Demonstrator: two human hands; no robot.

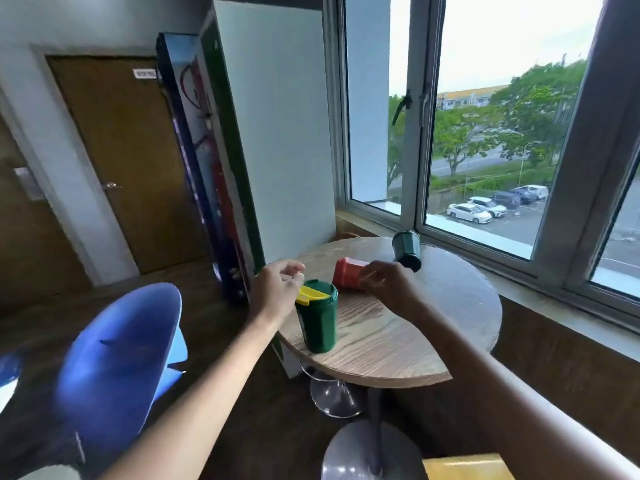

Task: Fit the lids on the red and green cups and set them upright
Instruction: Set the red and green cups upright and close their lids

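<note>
A green cup point(318, 323) stands upright near the left edge of the round wooden table point(398, 341), with a green and yellow lid point(317, 294) on top. My left hand point(278, 289) hovers just left of that lid, fingers loosely curled and holding nothing. A red cup point(348, 273) lies on its side in the middle of the table. My right hand point(388, 282) is closed around its near end. A second dark green cup point(407, 249) sits tilted at the far side by the window.
A blue chair point(121, 358) stands to the left of the table. A tall white cabinet point(273, 133) rises behind it. The window sill point(519, 271) runs along the right. A chrome stool base point(332, 393) sits under the table.
</note>
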